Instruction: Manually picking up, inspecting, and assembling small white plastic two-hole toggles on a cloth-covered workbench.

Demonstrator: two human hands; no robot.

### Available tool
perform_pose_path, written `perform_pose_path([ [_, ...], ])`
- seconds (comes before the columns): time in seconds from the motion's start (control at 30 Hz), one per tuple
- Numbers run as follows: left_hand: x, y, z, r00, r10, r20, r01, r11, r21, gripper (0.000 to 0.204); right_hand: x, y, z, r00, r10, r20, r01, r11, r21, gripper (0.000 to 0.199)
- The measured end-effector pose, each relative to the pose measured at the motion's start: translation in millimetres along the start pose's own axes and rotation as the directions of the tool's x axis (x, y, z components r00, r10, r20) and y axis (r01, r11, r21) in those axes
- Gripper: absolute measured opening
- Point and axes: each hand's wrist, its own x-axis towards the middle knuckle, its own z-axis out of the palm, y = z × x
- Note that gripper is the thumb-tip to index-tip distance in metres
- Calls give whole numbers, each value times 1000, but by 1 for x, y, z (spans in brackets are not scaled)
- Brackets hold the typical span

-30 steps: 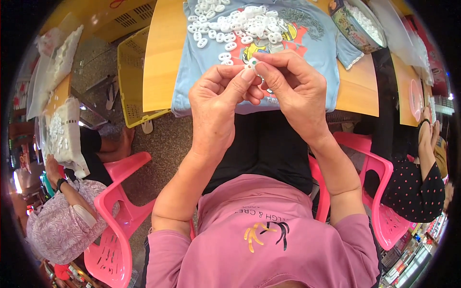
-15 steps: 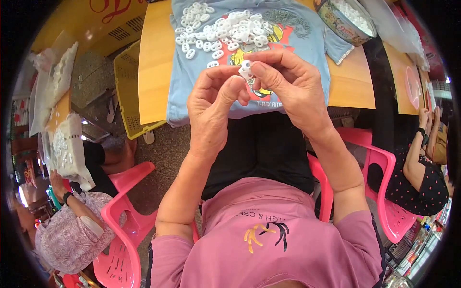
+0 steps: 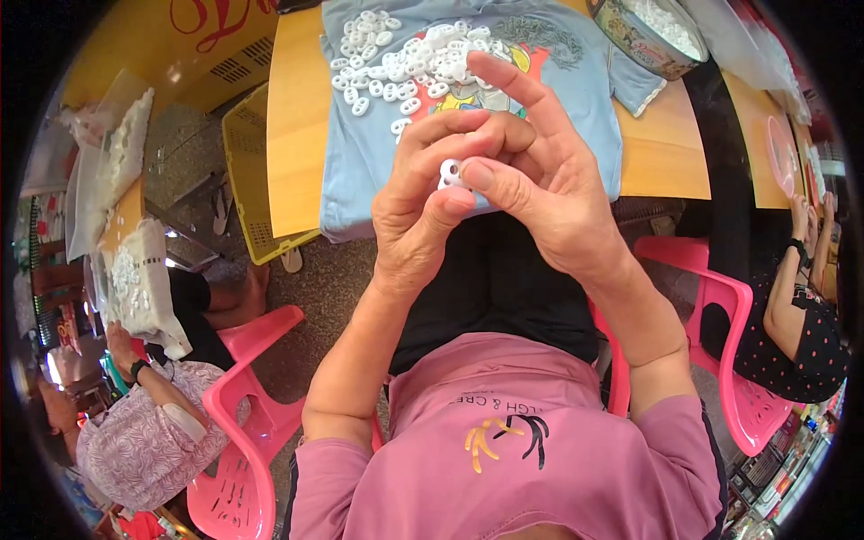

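Observation:
Above the table's near edge, a small white plastic piece with round holes (image 3: pixel 449 172) sits between the fingertips of both my hands. My left hand (image 3: pixel 416 202) is closed on it, thumb below and fingers curled behind. My right hand (image 3: pixel 553 193) pinches it from the other side, thumb on its edge and forefinger stretched up and away. Part of the piece is covered by the fingers. Beyond the hands, a pile of similar white two-hole oval pieces (image 3: pixel 436 61) lies on a light blue T-shirt (image 3: pixel 349 184). Small grey-green bits (image 3: pixel 544 40) are heaped to its right.
The T-shirt covers much of the wooden table (image 3: pixel 295 126). A round printed tub (image 3: pixel 634 56) of white pieces stands at the far right. A yellow crate (image 3: pixel 247 171) is left of the table. People on pink chairs (image 3: pixel 247 423) sit at both sides.
Both hands have come slightly nearer to me with the white piece. My right forefinger has lifted off and straightened, and the left fingers have curled further in. The view has shifted slightly.

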Motion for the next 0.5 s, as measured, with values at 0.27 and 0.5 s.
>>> perform_pose_path([
  [0.27,-1,7,-2,1000,-5,-11,4,998,-63,36,-2,2,4,1000,-1,1,1,999,37,71],
  [0.5,-3,8,5,998,-21,-51,13,987,-159,33,-1,5,4,999,-28,36,28,1000,-3,73],
])
